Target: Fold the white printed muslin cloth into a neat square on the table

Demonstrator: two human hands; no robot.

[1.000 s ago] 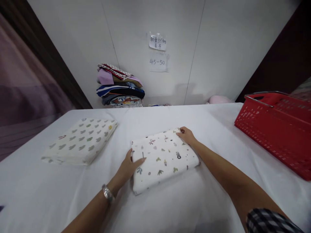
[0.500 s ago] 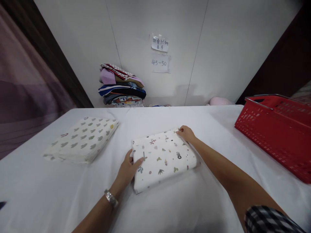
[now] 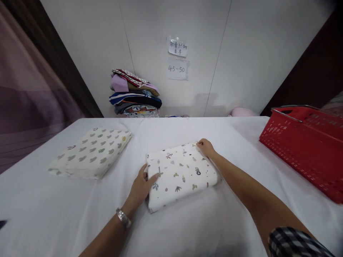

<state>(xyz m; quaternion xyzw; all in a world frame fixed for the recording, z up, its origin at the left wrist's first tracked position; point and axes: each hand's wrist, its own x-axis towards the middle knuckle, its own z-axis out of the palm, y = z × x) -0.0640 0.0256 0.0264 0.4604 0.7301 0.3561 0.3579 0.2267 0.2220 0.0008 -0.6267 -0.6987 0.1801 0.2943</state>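
A folded white cloth [image 3: 179, 175] with small plant and starfish prints lies flat on the white-covered table in front of me. My left hand [image 3: 143, 184] grips its left edge, thumb on top and fingers tucked behind the side. At the far right corner, my right hand [image 3: 205, 147] pinches the fabric between thumb and fingers. Off to the left rests a second folded cloth [image 3: 92, 151], white with grey leaf-like shapes; neither hand touches it.
A red plastic basket [image 3: 302, 150] with a metal handle stands on the right of the table [image 3: 187, 232]. Beyond the far edge is a stack of folded fabrics [image 3: 135, 94] against the wall. Two paper signs [image 3: 178, 59] hang there, and a pink bundle [image 3: 242, 112] sits to the right.
Almost nothing differs. Both hands keep their places on the printed cloth, and the whole view has shifted very slightly.
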